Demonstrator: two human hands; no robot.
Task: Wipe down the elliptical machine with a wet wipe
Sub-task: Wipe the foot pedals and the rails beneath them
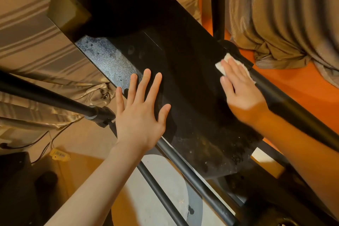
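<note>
The elliptical machine's black housing (183,71) runs diagonally through the head view, dusty and speckled at its left and lower parts. My left hand (141,113) lies flat on the housing with fingers spread and straight. My right hand (238,88) presses a white wet wipe (222,64) against the housing's right edge, next to a black tube (286,102). Its fingers are straight over the wipe, which shows mostly past the fingertips.
Black tubes of the machine cross at the left (45,95) and below (183,176). Beige striped curtains (282,9) hang on both sides. An orange floor (293,82) lies at right. A grey round disc (165,194) and cables (45,145) sit lower left.
</note>
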